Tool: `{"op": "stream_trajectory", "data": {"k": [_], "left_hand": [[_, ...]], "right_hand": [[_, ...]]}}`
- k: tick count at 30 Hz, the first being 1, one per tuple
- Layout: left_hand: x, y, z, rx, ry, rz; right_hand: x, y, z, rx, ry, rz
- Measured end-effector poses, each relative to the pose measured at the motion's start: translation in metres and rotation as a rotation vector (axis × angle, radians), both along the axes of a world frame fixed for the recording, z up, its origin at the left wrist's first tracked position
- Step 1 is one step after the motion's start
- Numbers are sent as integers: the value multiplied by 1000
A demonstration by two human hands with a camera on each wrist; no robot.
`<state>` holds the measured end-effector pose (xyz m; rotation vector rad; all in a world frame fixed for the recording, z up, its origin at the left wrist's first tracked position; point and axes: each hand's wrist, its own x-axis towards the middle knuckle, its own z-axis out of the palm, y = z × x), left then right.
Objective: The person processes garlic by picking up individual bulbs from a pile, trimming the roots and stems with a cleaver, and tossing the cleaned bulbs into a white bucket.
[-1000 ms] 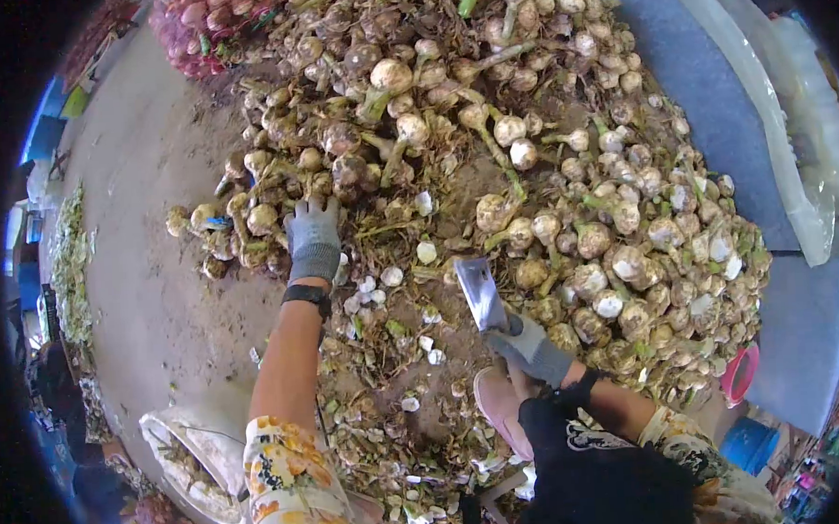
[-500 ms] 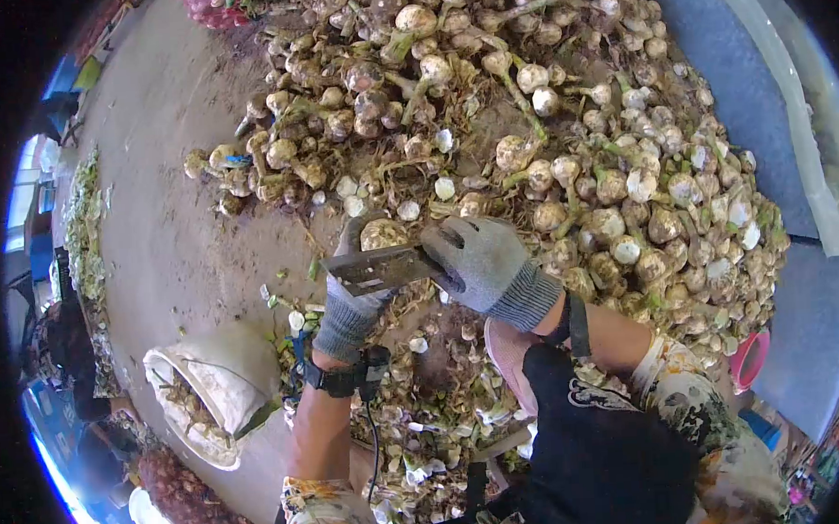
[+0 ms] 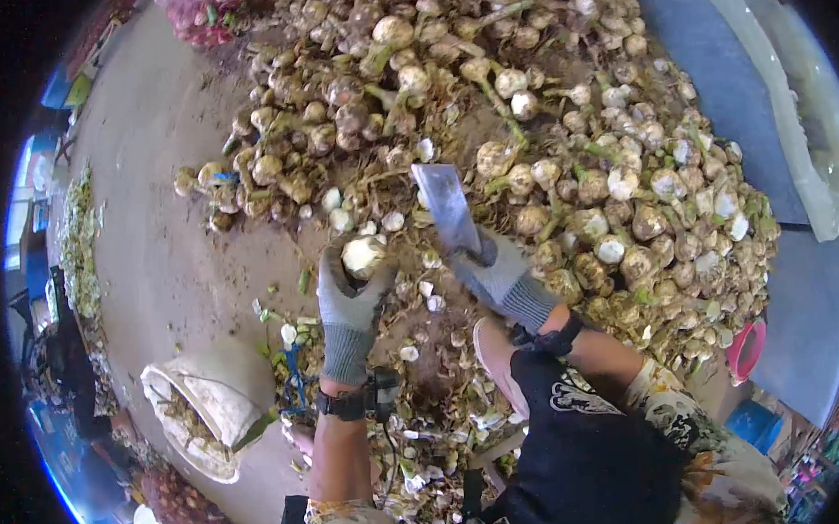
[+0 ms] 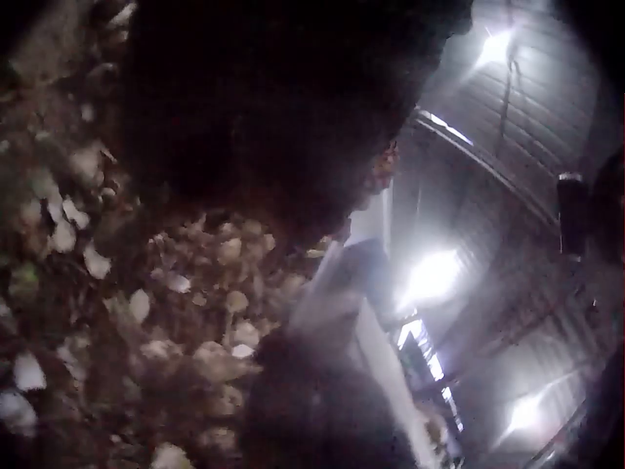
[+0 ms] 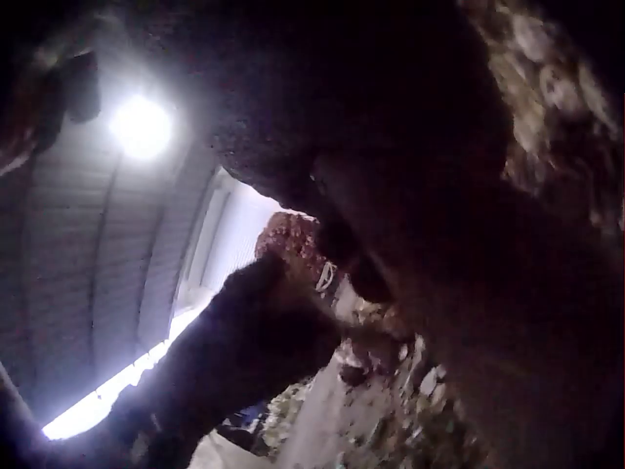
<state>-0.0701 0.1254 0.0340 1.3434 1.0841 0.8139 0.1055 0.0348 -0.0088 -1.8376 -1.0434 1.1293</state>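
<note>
In the head view the gloved left hand (image 3: 351, 307) holds a garlic bulb (image 3: 364, 257) whose pale, cut-looking face is up. To its right, the gloved right hand (image 3: 501, 275) grips a wide metal blade (image 3: 449, 204) that points up and away, apart from the bulb. Beyond both hands spreads a heap of garlic bulbs (image 3: 625, 244), some with stalks. Both wrist views are dark and blurred; a dark shape (image 4: 283, 107) fills much of the left one, and the right one shows dark forms whose details cannot be told.
A white sack-like container (image 3: 221, 392) lies at the lower left, with trimmings in it. Pale scraps (image 3: 418, 449) litter the ground below the hands. A pink basket (image 3: 746, 353) and a blue bucket (image 3: 753, 425) are at the lower right. A red net bag (image 3: 198, 14) sits at the top.
The left hand came back from the heap with a bulb. The blade, across the bulb half a second ago, has swung away to the right with the right hand, and the bulb's pale face shows.
</note>
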Motion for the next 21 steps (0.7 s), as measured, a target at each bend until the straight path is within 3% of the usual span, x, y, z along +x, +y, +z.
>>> {"op": "stream_trajectory", "data": {"k": [2, 3, 4, 5, 6, 7, 8, 9, 10, 12, 14, 15, 16, 17, 18, 19, 21], "left_hand": [[26, -11, 11, -179, -276, -18], [52, -16, 24, -243, -344, -77], [75, -21, 34, -153, -331, -264], [96, -27, 47, -83, -347, -422], [110, -18, 34, 86, -251, -419], [124, -10, 22, 253, -150, -398], [125, 20, 3, 452, 128, -389], [124, 55, -19, 428, 368, -357], [119, 87, -42, 403, 605, -319], [108, 126, -74, 523, 1113, -430], [102, 157, -105, 550, 1186, -614], [99, 164, -109, 561, 1226, -713], [90, 164, -115, 527, 1135, -701], [77, 164, -118, 491, 1051, -679], [68, 164, -116, 467, 968, -647], [56, 147, -95, 436, 754, -579], [34, 127, -85, 109, 343, -401]], "right_hand": [[-10, -11, -34, -161, 397, 29], [-35, -21, -65, 89, 103, -48], [-72, -30, -100, 337, -193, -120], [-68, -34, -110, 400, -200, -111], [-64, -32, -106, 462, -206, -100], [-28, -49, -99, 322, 84, -17], [-6, -48, -71, 101, 445, -80], [16, -46, -41, -139, 759, -222], [22, -46, -45, -140, 658, -223], [33, -45, -51, -147, 446, -212], [39, -43, -37, -160, 499, -143], [36, -41, -42, -158, 410, -115], [29, -43, -47, -165, 331, -84], [25, -49, -47, -225, 540, -135], [21, -49, -55, -151, 484, -139], [15, -51, -68, -74, 428, -149], [6, -59, -84, 11, 392, -190]]}}
